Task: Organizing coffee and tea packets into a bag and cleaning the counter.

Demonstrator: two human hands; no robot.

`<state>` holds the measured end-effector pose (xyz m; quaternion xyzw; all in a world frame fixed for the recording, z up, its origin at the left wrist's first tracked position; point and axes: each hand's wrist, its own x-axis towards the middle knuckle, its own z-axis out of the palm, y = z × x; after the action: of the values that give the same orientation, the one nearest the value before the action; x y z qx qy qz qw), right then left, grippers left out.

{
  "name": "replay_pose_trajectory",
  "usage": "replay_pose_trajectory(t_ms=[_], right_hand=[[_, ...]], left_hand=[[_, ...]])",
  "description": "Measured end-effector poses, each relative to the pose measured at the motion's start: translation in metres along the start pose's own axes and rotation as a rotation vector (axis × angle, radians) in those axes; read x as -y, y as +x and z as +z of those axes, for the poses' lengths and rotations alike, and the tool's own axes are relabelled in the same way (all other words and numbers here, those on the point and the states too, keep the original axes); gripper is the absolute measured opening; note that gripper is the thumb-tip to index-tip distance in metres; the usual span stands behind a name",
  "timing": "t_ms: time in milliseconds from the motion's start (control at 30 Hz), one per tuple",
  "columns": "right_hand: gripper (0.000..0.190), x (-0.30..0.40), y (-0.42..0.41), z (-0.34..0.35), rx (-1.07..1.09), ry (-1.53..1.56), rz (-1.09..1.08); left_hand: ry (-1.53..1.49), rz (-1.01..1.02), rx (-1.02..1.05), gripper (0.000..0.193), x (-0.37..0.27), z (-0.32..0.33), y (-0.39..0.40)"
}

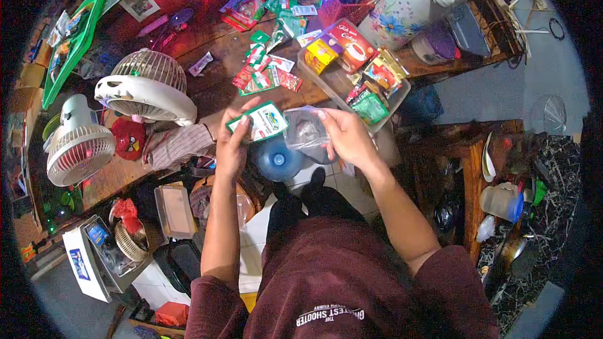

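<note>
My left hand point(233, 139) grips a green-and-white printed sachet point(264, 121), the thumb lying across its face. In my right hand point(346, 136) is a clear plastic bag point(305, 129), pinched at its upper right edge. The bag's left edge meets or overlaps the sachet's right side. Just beyond my hands, red and green sachets point(259, 68) lie in a loose pile on the wooden table point(216, 59). A clear plastic container point(325, 85) to the right holds a red box point(352, 44), a yellow box point(320, 55) and several sachets.
Two fans, a white one point(146, 87) and a smaller one point(80, 143), stand at the left beside a striped cloth point(179, 146). A floral-patterned container point(400, 9) is at the back right. Below the table edge sits a blue water jug point(278, 160).
</note>
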<state>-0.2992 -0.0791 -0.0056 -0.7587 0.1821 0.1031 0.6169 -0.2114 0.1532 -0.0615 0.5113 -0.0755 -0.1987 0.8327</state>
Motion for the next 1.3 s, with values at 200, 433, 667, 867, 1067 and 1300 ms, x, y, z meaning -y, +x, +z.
replay_pose_trajectory(t_ms=[200, 433, 667, 867, 1067, 1300], right_hand=[[0.037, 0.003, -0.003, 0.000, 0.012, 0.023, 0.026], [0.034, 0.017, -0.011, 0.005, 0.040, 0.007, 0.001], [0.036, 0.022, -0.016, 0.001, 0.052, 0.037, 0.003], [0.038, 0.013, -0.015, 0.005, 0.086, 0.018, 0.026], [0.037, 0.011, -0.016, 0.009, 0.134, 0.207, 0.003], [0.038, 0.010, -0.013, 0.006, 0.117, 0.145, 0.040]], left_hand=[[-0.142, 0.176, -0.102, 0.014, -0.041, 0.026, -0.012], [0.854, 0.267, 0.264, 0.019, -0.066, 0.062, -0.019], [1.118, 0.211, 0.099, 0.023, -0.076, 0.080, -0.020], [0.879, 0.113, 0.175, 0.026, -0.063, 0.063, -0.019], [0.365, -0.282, 0.231, 0.013, -0.040, 0.038, -0.009], [0.376, 0.073, -0.165, 0.017, -0.052, 0.044, -0.018]])
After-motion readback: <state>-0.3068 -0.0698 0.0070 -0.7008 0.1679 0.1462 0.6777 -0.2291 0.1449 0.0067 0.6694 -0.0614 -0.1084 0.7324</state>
